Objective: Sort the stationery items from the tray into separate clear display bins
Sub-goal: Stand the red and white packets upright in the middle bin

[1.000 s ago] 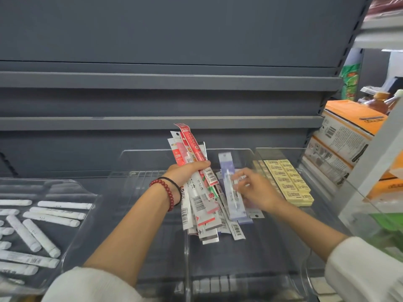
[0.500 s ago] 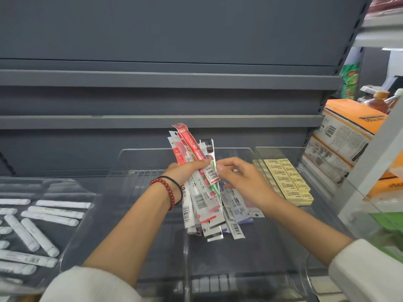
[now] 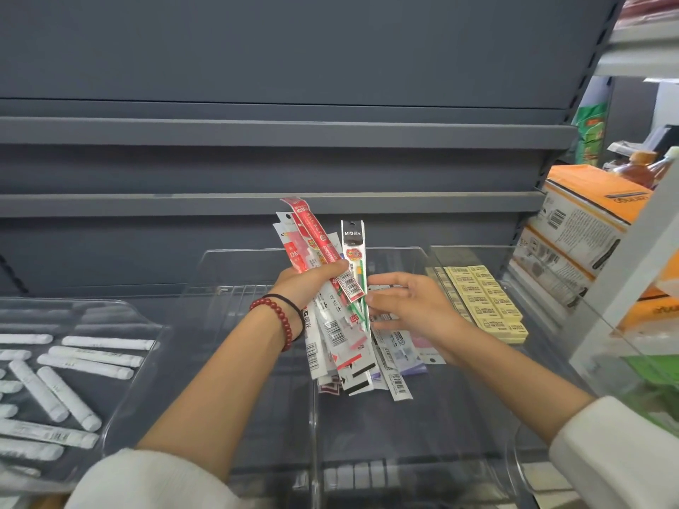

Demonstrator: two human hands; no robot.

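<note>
At far left I see a clear plastic tray (image 3: 110, 314), cut off by the frame, scattered with white wrapped sticks (image 3: 97, 342). My view of the left hand (image 3: 312, 284) shows it clamped round a fanned bundle of long narrow stationery packets (image 3: 332, 330) above the middle clear display bin (image 3: 422, 416). The right hand (image 3: 415, 306) has its fingers loosely spread; I cannot tell whether the fingertips touch the bundle. It partly hides loose flat packets (image 3: 398, 387) on the bin floor. Yellow wrapped blocks (image 3: 485, 306) fill the next bin.

Refill packets (image 3: 332, 330) fanned above clear bin (image 3: 422, 416)
</note>
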